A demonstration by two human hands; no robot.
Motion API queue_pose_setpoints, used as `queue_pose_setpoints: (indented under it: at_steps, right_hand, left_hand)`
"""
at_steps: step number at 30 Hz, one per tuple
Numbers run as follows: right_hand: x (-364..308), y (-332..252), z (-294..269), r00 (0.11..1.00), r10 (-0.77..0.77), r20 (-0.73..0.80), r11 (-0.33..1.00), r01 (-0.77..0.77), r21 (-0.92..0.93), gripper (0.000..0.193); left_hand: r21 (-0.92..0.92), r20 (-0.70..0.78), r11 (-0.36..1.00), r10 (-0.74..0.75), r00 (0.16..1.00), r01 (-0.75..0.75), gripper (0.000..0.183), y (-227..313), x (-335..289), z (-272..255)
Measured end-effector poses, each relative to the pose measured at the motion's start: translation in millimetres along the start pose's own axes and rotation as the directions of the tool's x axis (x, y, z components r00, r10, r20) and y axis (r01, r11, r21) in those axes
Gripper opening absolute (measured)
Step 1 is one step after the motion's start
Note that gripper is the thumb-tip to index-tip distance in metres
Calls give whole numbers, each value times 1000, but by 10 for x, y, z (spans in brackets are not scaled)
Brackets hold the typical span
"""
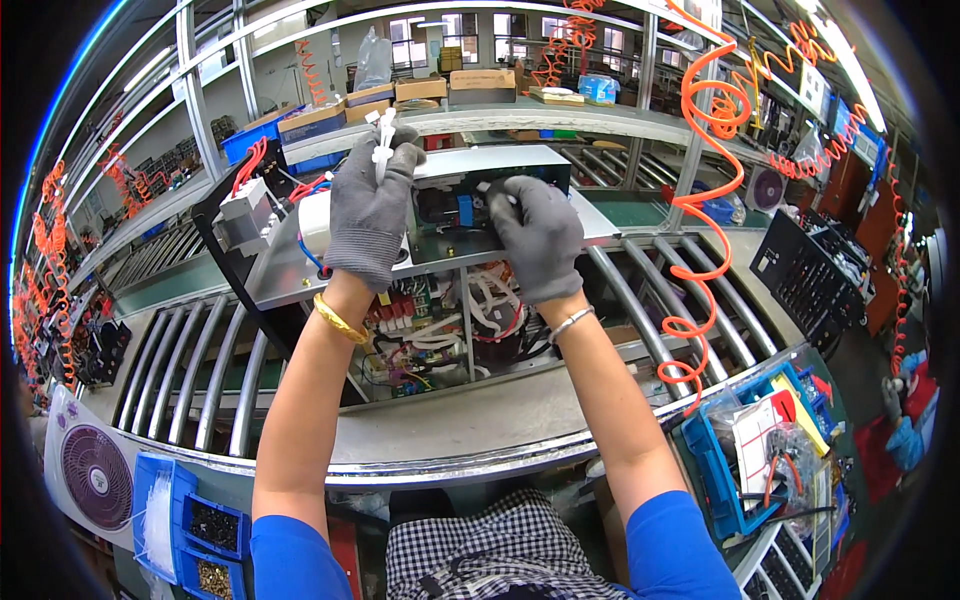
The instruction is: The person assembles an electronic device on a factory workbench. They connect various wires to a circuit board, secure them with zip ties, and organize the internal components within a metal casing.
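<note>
My left hand (368, 215), in a grey knit glove, is closed around a bunch of small white plastic connectors (383, 150) that stick up above the fingers. It is raised over the left part of an opened metal electrical unit (440, 255). My right hand (542, 238), gloved the same way, reaches into the unit's upper compartment. Its fingers are pinched by a small grey-tipped piece (486, 188) too small to name. A blue component (465, 210) sits left of those fingers. Below lie circuit boards (415, 320) and white wire bundles (495, 290).
The unit rests on a roller conveyor (205, 375). An orange coiled air hose (690, 270) hangs at the right. Blue bins of small parts (215, 525) and a fan (97, 470) stand front left; a blue tray (715, 480) stands front right. Cardboard boxes (482, 85) line the shelf behind.
</note>
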State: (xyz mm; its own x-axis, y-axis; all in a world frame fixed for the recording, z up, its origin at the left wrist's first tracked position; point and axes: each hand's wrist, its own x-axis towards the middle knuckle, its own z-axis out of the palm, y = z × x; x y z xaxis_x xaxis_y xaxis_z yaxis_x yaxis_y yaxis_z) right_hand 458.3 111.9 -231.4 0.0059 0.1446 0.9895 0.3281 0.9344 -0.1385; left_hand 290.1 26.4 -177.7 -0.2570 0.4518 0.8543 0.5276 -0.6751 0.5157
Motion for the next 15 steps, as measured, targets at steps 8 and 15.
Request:
queue_pose_setpoints:
  at_steps: [8,15]
  right_hand:
    - [21,-50,205,990,129,-53,985,-134,-112,18]
    - [34,-56,276,983,172,-70,959,-183,-217,22]
  left_hand:
    - [21,72,995,-100,992,98,34,-287,8,-127]
    - [-10,74,997,-76,994,77,29,-362,33,-129]
